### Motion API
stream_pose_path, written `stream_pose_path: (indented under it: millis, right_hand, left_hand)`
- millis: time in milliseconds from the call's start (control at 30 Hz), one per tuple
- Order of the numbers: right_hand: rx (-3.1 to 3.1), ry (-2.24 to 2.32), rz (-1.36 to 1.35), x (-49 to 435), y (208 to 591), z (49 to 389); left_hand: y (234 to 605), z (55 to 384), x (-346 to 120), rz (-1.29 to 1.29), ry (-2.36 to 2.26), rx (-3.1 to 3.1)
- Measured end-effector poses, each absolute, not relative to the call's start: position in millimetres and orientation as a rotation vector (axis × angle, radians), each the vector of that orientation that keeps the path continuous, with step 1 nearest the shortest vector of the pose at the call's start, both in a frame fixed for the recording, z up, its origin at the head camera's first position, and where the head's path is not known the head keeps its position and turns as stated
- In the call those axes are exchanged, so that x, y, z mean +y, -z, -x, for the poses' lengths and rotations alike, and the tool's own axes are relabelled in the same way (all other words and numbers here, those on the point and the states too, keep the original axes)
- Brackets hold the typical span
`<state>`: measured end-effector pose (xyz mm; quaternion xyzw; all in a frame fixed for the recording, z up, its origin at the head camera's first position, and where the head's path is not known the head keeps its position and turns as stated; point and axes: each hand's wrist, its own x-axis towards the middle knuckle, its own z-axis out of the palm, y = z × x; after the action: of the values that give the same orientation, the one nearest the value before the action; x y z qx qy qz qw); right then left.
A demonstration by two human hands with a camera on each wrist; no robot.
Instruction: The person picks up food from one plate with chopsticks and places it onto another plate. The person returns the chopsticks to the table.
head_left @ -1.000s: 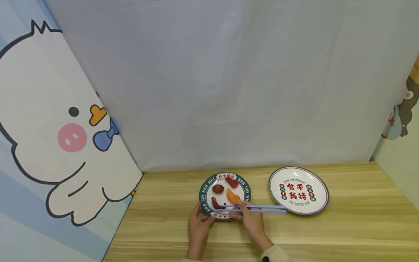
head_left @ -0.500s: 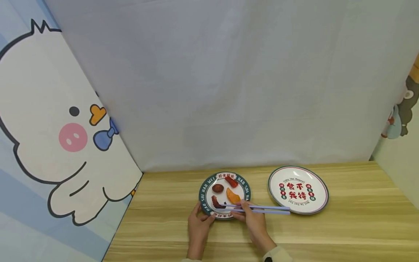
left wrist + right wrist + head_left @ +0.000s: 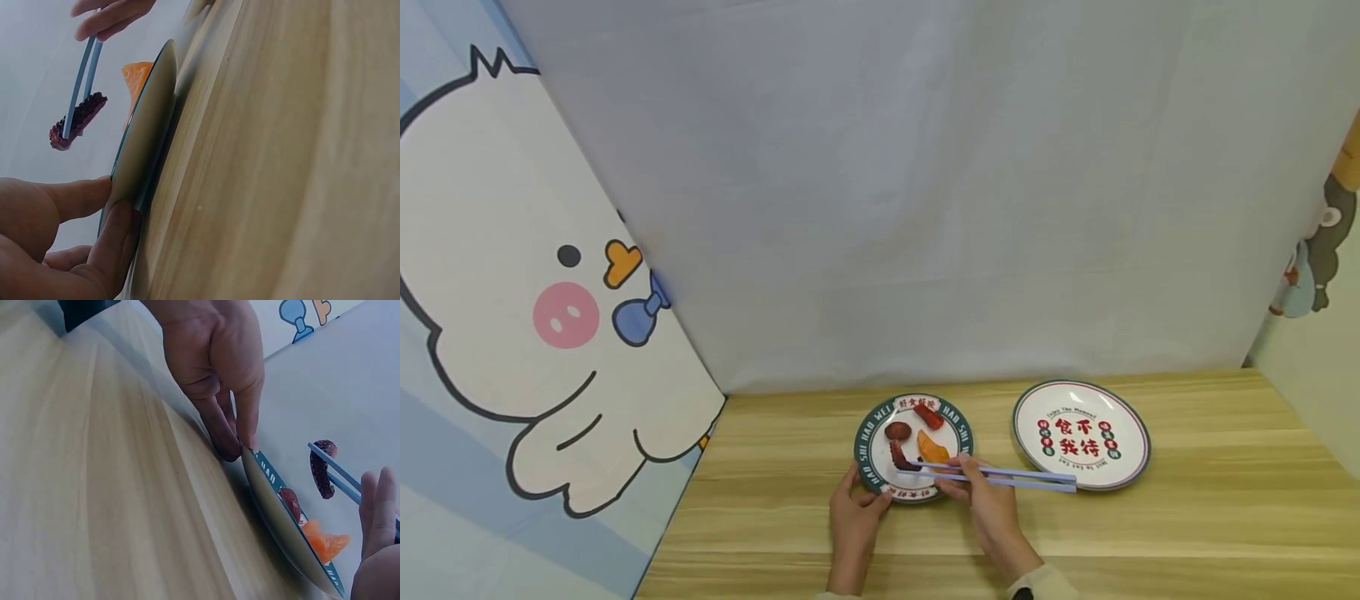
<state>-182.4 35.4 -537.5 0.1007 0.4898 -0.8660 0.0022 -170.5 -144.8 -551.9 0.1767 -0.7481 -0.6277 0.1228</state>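
My left hand point(image 3: 853, 521) pinches the near-left rim of a white plate with a green lettered border point(image 3: 867, 442). In the left wrist view, its thumb lies on top of the rim and fingers underneath. My right hand point(image 3: 994, 508) grips a pair of lilac chopsticks point(image 3: 1030, 479). Between their tips is a dark red, bumpy octopus tentacle piece point(image 3: 78, 122), raised above the plate in both wrist views. On that plate lie an orange wedge-shaped piece point(image 3: 932, 448), a brown oval piece point(image 3: 897, 431) and a red piece point(image 3: 928, 416).
To the right stands a second white plate point(image 3: 1120, 421) with red characters printed in it and a green edge. The chopsticks' back ends reach across its near-left side in the head view. Behind the wooden table point(image 3: 775, 467) hangs a pale cloth point(image 3: 887, 208).
The tentacle piece, lying lower left on the plate before, is now between the chopsticks and raised, shifted slightly right and up. My right hand moved a little right; my left hand stayed.
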Motion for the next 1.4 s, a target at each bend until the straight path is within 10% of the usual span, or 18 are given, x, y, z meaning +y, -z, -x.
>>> stream_pose_path:
  millis: [1400]
  right_hand:
    - [1.351, 2.850, -0.400, 85.4, 515.8, 192.8]
  left_hand:
    - [552.2, 170.7, -144.6, -0.570, 1.837, -2.202]
